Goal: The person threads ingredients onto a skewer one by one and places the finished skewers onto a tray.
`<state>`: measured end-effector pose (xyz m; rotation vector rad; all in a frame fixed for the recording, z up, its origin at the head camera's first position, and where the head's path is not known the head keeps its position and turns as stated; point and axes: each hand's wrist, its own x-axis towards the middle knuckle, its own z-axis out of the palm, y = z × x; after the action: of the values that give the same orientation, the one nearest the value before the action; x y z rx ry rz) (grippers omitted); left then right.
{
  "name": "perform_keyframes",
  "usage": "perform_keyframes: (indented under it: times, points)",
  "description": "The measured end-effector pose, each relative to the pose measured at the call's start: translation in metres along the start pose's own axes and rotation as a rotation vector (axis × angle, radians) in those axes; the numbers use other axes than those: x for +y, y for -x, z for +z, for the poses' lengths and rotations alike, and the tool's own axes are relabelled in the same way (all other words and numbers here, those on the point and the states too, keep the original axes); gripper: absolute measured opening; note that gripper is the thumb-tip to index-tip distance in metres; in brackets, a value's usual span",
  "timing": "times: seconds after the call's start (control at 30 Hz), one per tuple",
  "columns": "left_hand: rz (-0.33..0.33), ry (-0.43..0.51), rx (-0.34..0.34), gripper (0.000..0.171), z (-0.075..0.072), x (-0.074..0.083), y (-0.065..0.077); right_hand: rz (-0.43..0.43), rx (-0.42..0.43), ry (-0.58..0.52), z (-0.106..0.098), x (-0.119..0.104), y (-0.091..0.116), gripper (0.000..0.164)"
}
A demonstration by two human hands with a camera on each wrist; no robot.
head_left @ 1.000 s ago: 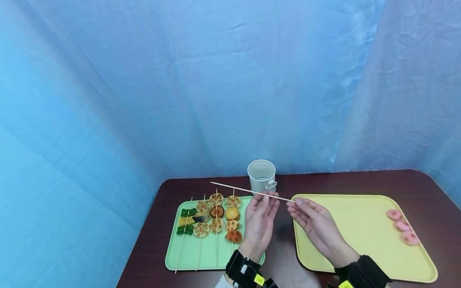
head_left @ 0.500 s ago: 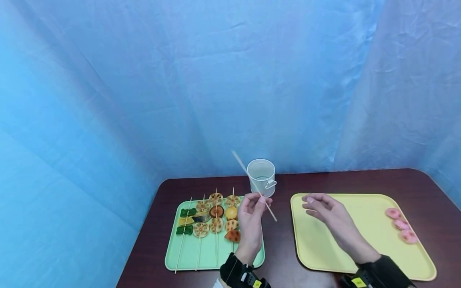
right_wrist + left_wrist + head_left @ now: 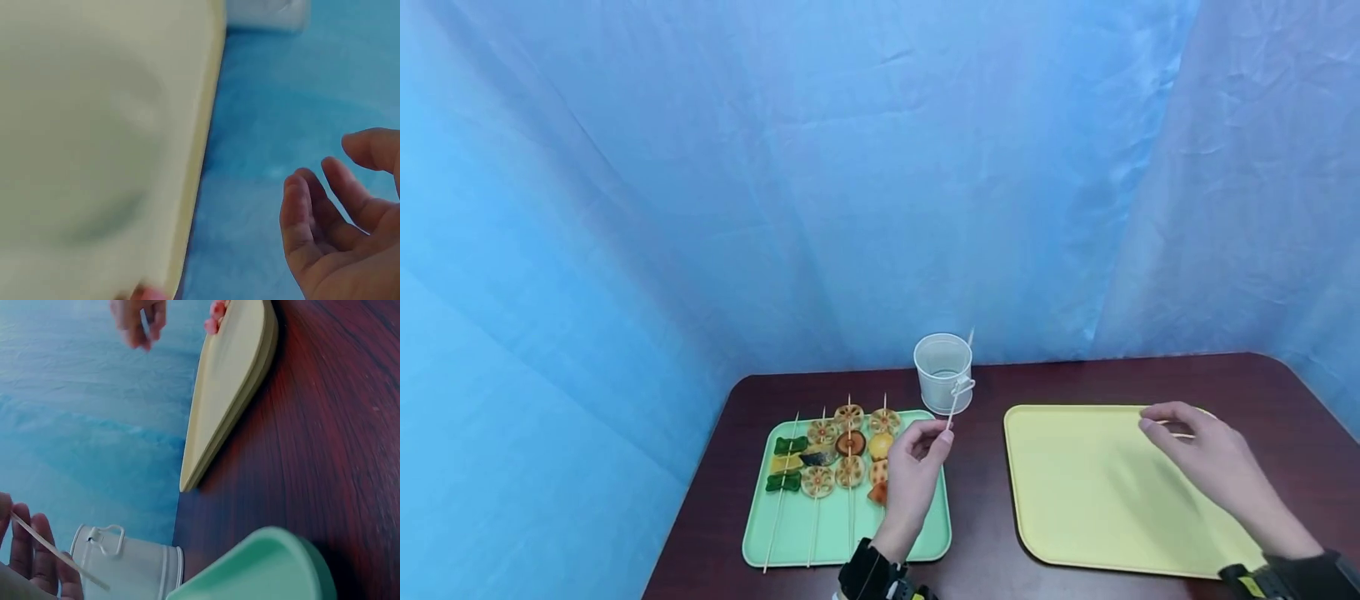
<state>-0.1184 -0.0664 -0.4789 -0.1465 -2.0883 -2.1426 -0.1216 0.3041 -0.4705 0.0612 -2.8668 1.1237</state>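
Note:
A bare wooden skewer [image 3: 953,410] is pinched between the thumb and fingers of my left hand [image 3: 913,477]. It slants up past the right side of a small white bucket [image 3: 934,390]. My right hand [image 3: 1206,458] hovers above the right part of a yellow tray [image 3: 1067,500], fingers loosely bent, with nothing between thumb and fingers in the right wrist view. In the head view that hand hides the pink slices, but the left wrist view shows some pink pieces [image 3: 214,319] at the tray's edge.
To the left, a green tray [image 3: 925,533] holds several loaded skewers with lotus root slices [image 3: 817,482], a mushroom slice [image 3: 851,443] and green pieces [image 3: 784,482]. Both trays and the bucket stand on a dark wooden table [image 3: 977,517]. Blue cloth [image 3: 880,183] hangs behind.
My right hand has let go of the skewer and moved right across the yellow tray. My left hand has kept the skewer and swung it from nearly level to steeply slanted.

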Motion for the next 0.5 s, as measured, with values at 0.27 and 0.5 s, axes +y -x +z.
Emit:
perform_keyframes:
  times: [0.27,0.5]
  points:
    - [0.004,-0.152,-0.002,0.016,-0.011,0.0,0.003,0.062,-0.039,0.17,-0.026,0.042,0.01,0.047]
    - [0.057,-0.257,-0.007,0.012,-0.018,-0.004,0.005,0.138,-0.082,0.284,-0.042,0.069,0.016,0.066]
